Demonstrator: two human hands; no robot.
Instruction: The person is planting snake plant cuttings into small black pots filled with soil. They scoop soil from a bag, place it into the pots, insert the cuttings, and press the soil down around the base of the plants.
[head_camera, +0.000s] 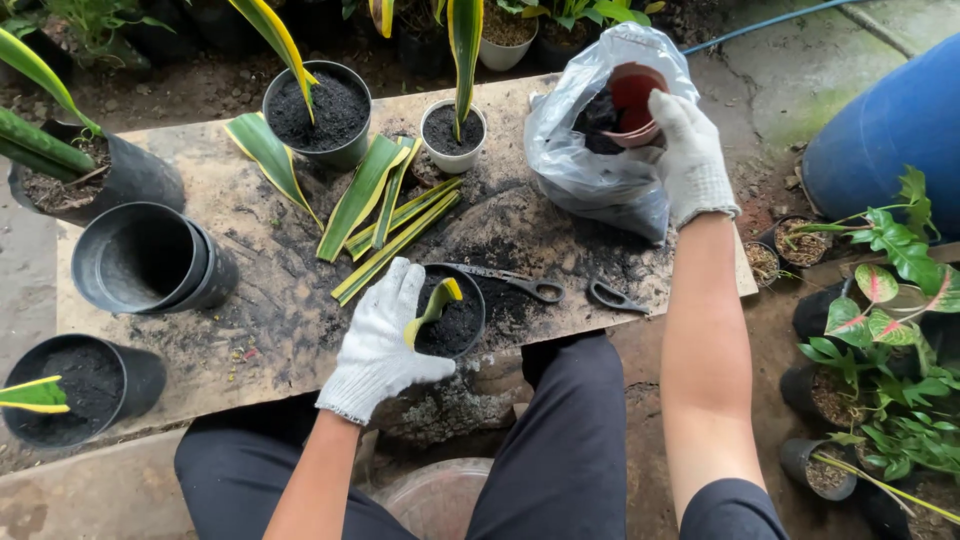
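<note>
Filling stage: left hand (380, 340) steadying leaf cutting (432, 308) in small black pot (452, 318), right hand (688, 150) gripping red scoop (634, 100) inside soil bag (600, 150); next, probably a careful tip around the cutting.

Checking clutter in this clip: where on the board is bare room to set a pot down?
Bare patch on the board between the stacked black pots and cut leaf strips. Crowded around the scissors and soil bag.

small pot (455, 320) on board (200, 160) | scissors (530, 285) right of it | soil bag (590, 170) behind scissors | leaf strips (385, 225) behind pot
</note>
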